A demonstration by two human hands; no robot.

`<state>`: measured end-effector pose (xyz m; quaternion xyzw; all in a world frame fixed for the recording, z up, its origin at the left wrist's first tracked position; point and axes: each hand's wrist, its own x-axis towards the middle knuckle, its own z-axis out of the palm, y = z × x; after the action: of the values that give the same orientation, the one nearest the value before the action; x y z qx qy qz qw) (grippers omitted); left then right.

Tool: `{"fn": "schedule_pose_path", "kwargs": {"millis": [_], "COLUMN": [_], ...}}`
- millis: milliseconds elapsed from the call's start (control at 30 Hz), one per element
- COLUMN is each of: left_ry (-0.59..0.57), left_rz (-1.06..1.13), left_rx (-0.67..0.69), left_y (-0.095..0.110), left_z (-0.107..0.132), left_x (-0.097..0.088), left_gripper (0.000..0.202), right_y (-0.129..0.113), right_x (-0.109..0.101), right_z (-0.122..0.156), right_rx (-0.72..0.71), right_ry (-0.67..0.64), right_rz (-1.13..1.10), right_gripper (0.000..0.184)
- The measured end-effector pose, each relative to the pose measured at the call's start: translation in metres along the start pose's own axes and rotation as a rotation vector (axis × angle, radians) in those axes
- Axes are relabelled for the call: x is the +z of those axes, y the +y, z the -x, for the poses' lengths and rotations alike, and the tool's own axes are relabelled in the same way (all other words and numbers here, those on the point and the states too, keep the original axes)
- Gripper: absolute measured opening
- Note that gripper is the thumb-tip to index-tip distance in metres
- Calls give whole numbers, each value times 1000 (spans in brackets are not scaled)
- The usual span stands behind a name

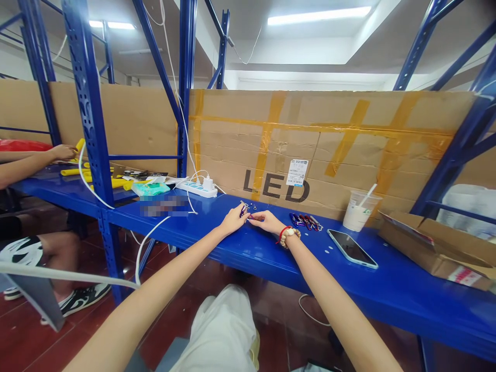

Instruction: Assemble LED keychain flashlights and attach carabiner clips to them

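Note:
My left hand and my right hand meet over the blue bench. The left fingers are closed around a small dark purple metal piece, which looks like a carabiner; much of it is hidden by the fingers. My right thumb and fingertips pinch a small purple-red part right beside it, too small to make out fully. Several purple and red carabiners lie in a row to the right of my right hand. A few tiny metal bits rest on the bench just behind my hands.
On the right are a phone, a cup with a straw and an open cardboard box. A white power strip with cables sits left. Cardboard walls the back. Another person's hand holds something yellow, far left.

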<state>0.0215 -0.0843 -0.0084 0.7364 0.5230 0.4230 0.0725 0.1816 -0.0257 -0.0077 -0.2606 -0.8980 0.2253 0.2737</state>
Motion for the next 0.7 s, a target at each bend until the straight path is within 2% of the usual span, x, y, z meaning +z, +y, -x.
{"fn": "schedule_pose_path", "kwargs": {"millis": [233, 367, 500, 700], "left_ry": [43, 47, 41, 6], "left_rz": [-71, -116, -141, -152], "left_rx": [-42, -59, -71, -55], "left_y": [-3, -3, -3, -2], "left_z": [-2, -2, -1, 0], "left_x": [0, -1, -1, -3], "left_gripper": [9, 10, 10, 13], "right_y": [-10, -17, -24, -35], "right_x": [-2, -3, -1, 1], "right_z": [2, 6, 9, 13], "right_rx": [-23, -29, -42, -43], "right_ry": [82, 131, 112, 75], "right_rz": [151, 294, 410, 511], "right_gripper": [36, 29, 22, 25]}}
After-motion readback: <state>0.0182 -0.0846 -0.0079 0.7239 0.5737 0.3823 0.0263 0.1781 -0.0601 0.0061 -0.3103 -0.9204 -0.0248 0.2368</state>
